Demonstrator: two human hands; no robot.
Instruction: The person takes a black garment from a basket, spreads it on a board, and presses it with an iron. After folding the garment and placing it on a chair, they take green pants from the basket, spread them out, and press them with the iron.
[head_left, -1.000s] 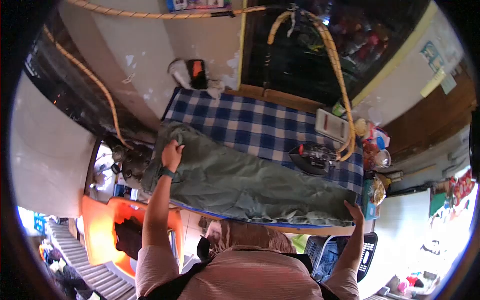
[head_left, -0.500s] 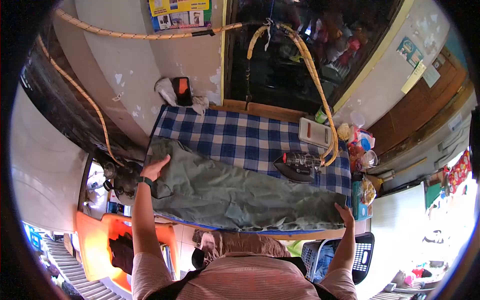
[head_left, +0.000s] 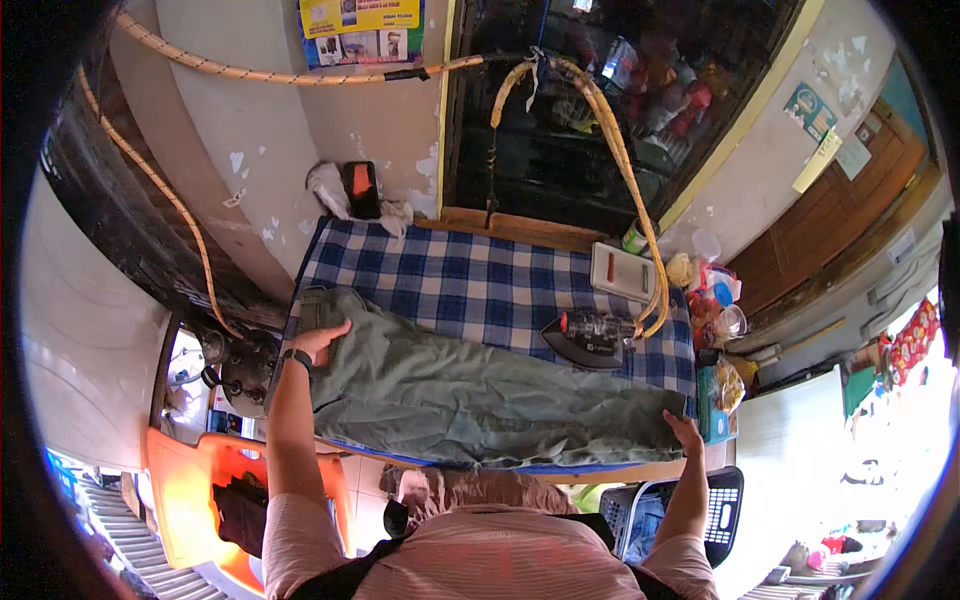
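A pair of grey-green trousers [head_left: 470,395] lies lengthwise along the front of a blue-and-white checked cloth [head_left: 450,265], with soft creases along the leg. At the wide left end, my left hand [head_left: 322,343] grips the fabric, its thumb on top and the other fingers partly hidden. My right hand [head_left: 684,432] is closed on the narrow leg end at the right, near the front corner. Behind the leg an electric iron [head_left: 585,340] rests on the checked cloth, its cord wrapped in tan fabric.
A white tray-like stand [head_left: 622,272] lies behind the iron. The iron's cord [head_left: 625,160] hangs from above. Plastic containers and bags [head_left: 715,305] crowd the right edge. An orange chair [head_left: 180,490] with dark clothes and a laundry basket [head_left: 722,515] stand in front. A phone [head_left: 362,190] leans at the back left.
The trousers look flatter and more spread at the left end, where my left hand has shifted slightly down and right. My right hand stays at the leg end. The view has shifted slightly.
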